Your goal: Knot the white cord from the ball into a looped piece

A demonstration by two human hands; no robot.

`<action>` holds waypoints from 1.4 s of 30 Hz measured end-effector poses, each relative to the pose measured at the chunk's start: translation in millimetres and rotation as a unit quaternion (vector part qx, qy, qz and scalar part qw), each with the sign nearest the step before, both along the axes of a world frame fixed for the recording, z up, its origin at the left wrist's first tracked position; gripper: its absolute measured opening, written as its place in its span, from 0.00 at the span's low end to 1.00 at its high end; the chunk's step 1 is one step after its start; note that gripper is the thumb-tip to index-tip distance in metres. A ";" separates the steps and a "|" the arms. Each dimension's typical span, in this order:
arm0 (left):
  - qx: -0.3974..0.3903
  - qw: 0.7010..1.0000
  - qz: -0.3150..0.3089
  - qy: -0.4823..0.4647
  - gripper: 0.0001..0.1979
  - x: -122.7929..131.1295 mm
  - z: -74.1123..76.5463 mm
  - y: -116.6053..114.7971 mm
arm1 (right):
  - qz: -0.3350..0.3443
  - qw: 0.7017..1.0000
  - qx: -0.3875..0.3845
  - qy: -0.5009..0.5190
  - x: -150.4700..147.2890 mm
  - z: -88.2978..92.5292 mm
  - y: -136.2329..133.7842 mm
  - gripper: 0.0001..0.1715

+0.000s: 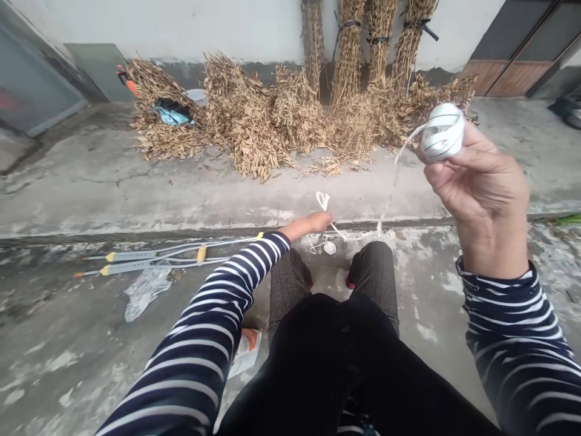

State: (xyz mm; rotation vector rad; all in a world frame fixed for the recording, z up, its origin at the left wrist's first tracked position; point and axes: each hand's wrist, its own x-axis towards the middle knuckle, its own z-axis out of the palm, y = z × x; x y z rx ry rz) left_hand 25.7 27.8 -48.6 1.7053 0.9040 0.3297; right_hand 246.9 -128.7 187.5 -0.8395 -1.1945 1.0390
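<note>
My right hand [488,181] is raised at the right, fingers closed round a wound roll of white tape [442,134] with thin dark lines. A loose strand hangs from the roll and drops, blurred, towards my knees. My left hand [318,222] is stretched out low beyond my left knee, its fingers closed on a white cord [334,227]. A looped end of this cord [322,200] sticks up past the fingers. On the ground between my feet lies a small round white coil [329,247] with a thin strand trailing from it.
Dry plant stalks [254,115] lie heaped along the wall, with tied bundles [349,48] standing behind. A pair of crutches [149,257] and a clear plastic bag [147,290] lie at the left. A low concrete step edge [431,219] runs across ahead.
</note>
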 end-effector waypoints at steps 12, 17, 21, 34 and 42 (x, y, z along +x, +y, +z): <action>-0.041 0.951 0.061 -0.302 0.35 32.2 46.3 -73.9 | 0.056 0.989 -0.133 0.031 -26.2 -57.8 31.6 0.28; -0.030 0.950 0.086 -0.300 0.20 34.4 47.6 -88.8 | 0.032 0.989 -0.138 0.028 -23.8 -63.9 33.3 0.29; -0.064 0.955 0.048 -0.286 0.22 14.4 39.7 -94.5 | -0.026 0.988 -0.150 0.019 -10.2 -79.6 39.7 0.28; 0.160 0.953 0.160 -0.201 0.19 -5.8 64.3 -46.4 | 0.052 0.977 -0.202 0.043 -35.2 -90.1 21.5 0.26; 0.025 0.926 0.148 -0.348 0.08 21.7 86.6 -78.8 | 0.001 0.988 -0.139 -0.068 -35.1 -79.2 32.7 0.26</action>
